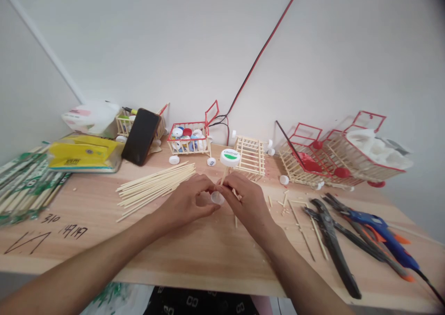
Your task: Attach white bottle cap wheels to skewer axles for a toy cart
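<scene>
table, back row, left to right: bag; cart, behind phone; middle cart, bottle caps in it; frame; further carts.
left end: packet, before bag; packaged sticks, left of packet.
middle: loose sticks, before phone; left hand, before their right end; right hand, before frame; cap on a stick, above hands.
right end, rightward: stick scraps, pliers, glue gun.
</scene>
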A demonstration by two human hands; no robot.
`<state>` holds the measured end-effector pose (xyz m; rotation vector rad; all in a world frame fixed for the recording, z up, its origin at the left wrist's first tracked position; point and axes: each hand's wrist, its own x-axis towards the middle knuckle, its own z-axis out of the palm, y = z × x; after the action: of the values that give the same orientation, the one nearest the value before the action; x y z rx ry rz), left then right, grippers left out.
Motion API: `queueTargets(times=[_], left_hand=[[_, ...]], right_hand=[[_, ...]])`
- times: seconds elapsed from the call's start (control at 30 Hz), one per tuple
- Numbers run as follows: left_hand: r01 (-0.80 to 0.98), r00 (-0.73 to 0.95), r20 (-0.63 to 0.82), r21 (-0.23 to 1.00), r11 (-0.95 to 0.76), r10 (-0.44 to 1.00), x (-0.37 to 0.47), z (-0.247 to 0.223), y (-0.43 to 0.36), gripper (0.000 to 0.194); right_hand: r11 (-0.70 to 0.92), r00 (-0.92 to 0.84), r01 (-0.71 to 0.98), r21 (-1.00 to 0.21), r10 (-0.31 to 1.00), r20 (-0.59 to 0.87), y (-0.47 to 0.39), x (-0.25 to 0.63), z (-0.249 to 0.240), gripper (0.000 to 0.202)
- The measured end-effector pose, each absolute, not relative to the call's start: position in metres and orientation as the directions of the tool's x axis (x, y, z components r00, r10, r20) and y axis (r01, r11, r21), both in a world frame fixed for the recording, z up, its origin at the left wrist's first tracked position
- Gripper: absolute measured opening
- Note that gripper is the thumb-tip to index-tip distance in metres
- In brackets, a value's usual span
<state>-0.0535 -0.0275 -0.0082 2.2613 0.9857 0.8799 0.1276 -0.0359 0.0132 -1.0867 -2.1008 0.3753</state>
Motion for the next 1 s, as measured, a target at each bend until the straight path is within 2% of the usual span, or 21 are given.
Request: queueTargets(times=[1.0], left_hand=[[0.410, 0.521, 0.396, 0.661, -0.629, 0.756, -0.054, -0.012, -0.025, 0.023]], right_hand=[[0.609, -0.364, 0.574, -0.547, 0.788, 0.496, -0.037, 0.129, 0.013, 0.019]])
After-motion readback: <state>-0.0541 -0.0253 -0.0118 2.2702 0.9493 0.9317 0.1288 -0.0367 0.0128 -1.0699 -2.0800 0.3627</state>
